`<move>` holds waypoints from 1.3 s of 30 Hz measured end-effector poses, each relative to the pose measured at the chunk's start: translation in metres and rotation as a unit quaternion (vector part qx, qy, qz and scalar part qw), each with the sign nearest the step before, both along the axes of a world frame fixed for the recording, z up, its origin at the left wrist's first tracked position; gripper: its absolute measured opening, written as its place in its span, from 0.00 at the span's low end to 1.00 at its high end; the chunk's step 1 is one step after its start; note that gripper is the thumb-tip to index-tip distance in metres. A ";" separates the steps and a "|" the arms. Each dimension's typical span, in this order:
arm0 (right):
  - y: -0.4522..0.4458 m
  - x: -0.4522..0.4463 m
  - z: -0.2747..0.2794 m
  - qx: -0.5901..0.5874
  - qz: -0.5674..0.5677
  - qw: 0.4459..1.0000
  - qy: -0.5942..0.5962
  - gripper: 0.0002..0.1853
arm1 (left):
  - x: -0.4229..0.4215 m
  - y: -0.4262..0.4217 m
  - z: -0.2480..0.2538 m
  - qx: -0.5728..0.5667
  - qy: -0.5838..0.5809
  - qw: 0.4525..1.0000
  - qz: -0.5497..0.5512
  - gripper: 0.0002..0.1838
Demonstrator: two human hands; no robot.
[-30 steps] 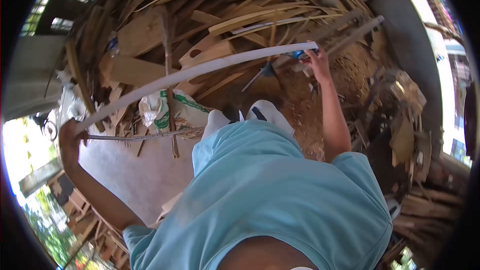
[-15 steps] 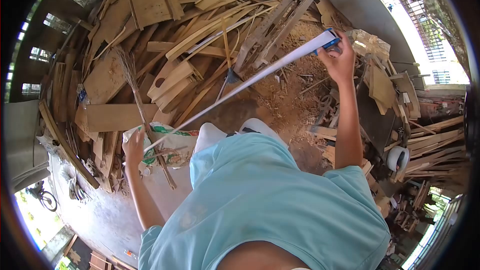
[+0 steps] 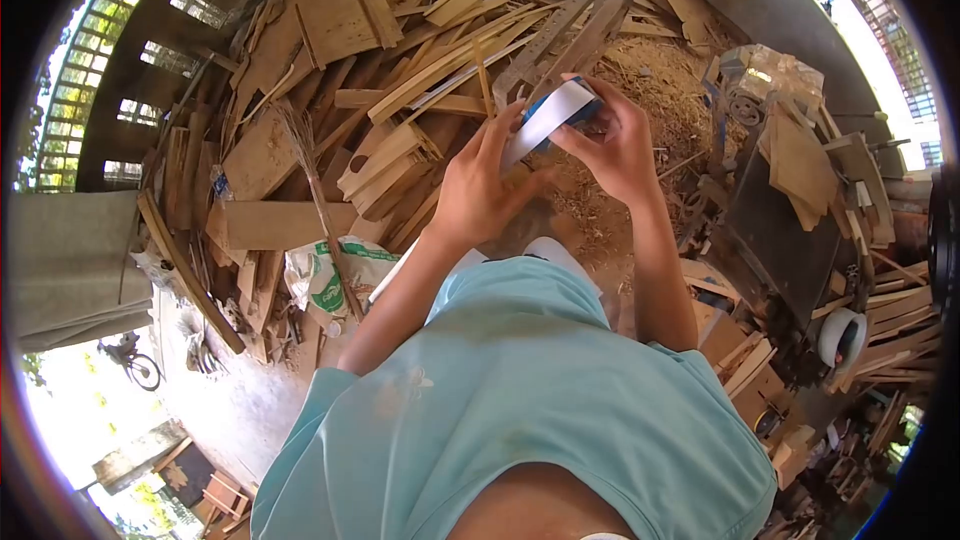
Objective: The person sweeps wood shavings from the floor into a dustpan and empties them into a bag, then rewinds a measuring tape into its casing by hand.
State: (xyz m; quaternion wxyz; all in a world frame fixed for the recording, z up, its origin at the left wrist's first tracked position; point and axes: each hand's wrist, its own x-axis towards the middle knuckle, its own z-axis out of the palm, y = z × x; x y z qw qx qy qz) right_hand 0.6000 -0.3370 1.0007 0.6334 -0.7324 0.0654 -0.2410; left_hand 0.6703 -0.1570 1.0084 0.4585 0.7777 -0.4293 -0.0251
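My right hand [image 3: 615, 145] is wrapped round a blue roll [image 3: 590, 110] of white strip, held in front of my chest. The white strip [image 3: 545, 120] comes off the roll toward my left hand [image 3: 480, 185], whose fingers are closed on it close to the roll. Another stretch of white strip [image 3: 390, 275] shows beside my left forearm, slanting down and left; the part between is hidden behind that hand.
Wood scraps [image 3: 400, 150] are heaped ahead and to the left. A broom of thin sticks [image 3: 315, 175] leans by a white and green sack [image 3: 325, 275]. Sawdust [image 3: 600, 210] covers the floor. Dark boards [image 3: 780, 230] and a white round object [image 3: 842, 337] lie right.
My left hand has moved up and right along the strip, from far left to beside the roll. My right hand has come in toward the middle with the roll.
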 end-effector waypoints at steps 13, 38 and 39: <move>-0.007 -0.027 -0.002 0.266 0.099 0.956 0.078 0.22 | -0.008 -0.006 -0.008 0.026 0.127 0.991 0.026 0.25; 0.008 0.003 0.017 -0.002 0.126 0.991 0.040 0.20 | 0.087 0.043 0.040 0.028 0.369 0.909 -0.195 0.24; 0.008 0.002 0.017 -0.013 0.120 0.991 0.051 0.20 | 0.083 0.039 0.038 -0.058 0.430 0.881 -0.190 0.23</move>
